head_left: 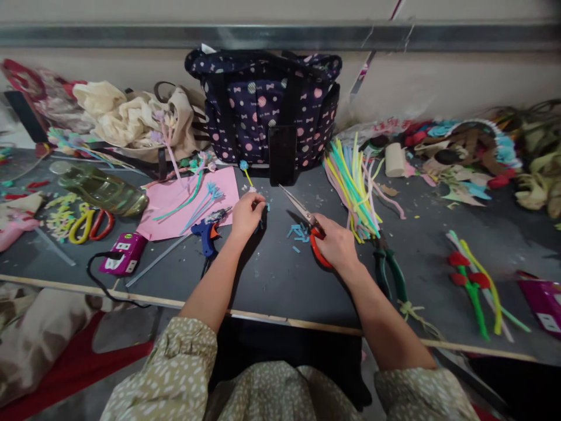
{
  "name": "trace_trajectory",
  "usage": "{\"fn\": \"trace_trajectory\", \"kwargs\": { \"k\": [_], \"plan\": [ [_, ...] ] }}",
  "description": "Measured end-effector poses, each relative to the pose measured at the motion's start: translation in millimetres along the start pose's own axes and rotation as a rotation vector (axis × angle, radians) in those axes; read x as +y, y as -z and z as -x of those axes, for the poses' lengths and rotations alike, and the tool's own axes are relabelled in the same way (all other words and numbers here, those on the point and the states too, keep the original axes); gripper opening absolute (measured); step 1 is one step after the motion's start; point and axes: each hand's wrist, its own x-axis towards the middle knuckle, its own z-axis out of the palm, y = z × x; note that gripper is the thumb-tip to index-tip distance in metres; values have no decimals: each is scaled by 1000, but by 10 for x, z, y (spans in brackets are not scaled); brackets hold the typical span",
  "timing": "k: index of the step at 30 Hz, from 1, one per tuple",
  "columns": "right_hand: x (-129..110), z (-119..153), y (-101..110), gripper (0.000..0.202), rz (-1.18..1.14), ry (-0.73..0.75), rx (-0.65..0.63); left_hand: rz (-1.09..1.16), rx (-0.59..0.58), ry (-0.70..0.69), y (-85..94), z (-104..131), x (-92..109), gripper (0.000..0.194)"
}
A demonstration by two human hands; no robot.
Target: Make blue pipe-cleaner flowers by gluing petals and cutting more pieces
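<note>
My right hand [336, 241] grips a pair of scissors [302, 206] by its red handles, the blades pointing up and left, close together. Beside the handles lies a small pile of cut blue pieces [300, 233]. My left hand [248, 217] is closed in a pinch left of the blade tips. What its fingers hold is mostly hidden; a bit of blue shows by the fingertips. Just beyond that hand is a small blue flower on a yellow stem [247, 174]. A blue glue gun [205, 235] lies to its left, near a pink sheet [164, 202] bearing pipe-cleaner flowers.
A dark patterned bag [263, 111] stands at the back with a phone [282, 156] leaning on it. Bundled pipe cleaners [353, 190] and green-handled pliers [390, 272] are at right. A bottle [103, 190], yellow-and-red scissors [91, 226] and a purple power strip [124, 254] lie left.
</note>
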Motion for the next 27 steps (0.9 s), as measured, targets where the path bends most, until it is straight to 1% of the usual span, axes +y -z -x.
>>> {"fn": "trace_trajectory", "kwargs": {
  "k": [2, 4, 6, 10, 14, 16, 18, 20, 24, 27],
  "plan": [
    [-3, -4, 5, 34, -3, -4, -9, -162, -46, -75, -24, 40, 49, 2],
    [-3, -7, 8, 34, -1, -6, -15, -294, -76, -111, -52, 73, 92, 8],
    [-1, -10, 5, 35, 2, -7, -14, -362, -96, -122, -75, 91, 114, 13],
    [8, -8, -12, 36, 0, 4, -9, -368, -129, -133, -93, 83, 106, 12],
    [23, 3, -36, 36, 0, 21, 2, -329, -121, -132, -96, 71, 91, 15],
    [28, 6, -42, 36, -4, 22, 8, -273, -95, -121, -97, 71, 91, 15],
    [28, 6, -40, 36, -9, 18, 12, -166, -52, -89, -98, 73, 98, 13],
    [20, 3, -31, 36, -14, 13, 17, 5, -25, -18, -100, 76, 112, 10],
    [-2, -4, -3, 35, -20, 12, 14, 396, -9, 127, -105, 83, 172, 10],
    [-8, -2, 5, 35, -26, 25, 4, 590, 5, 188, -107, 89, 223, 12]
  ]
}}
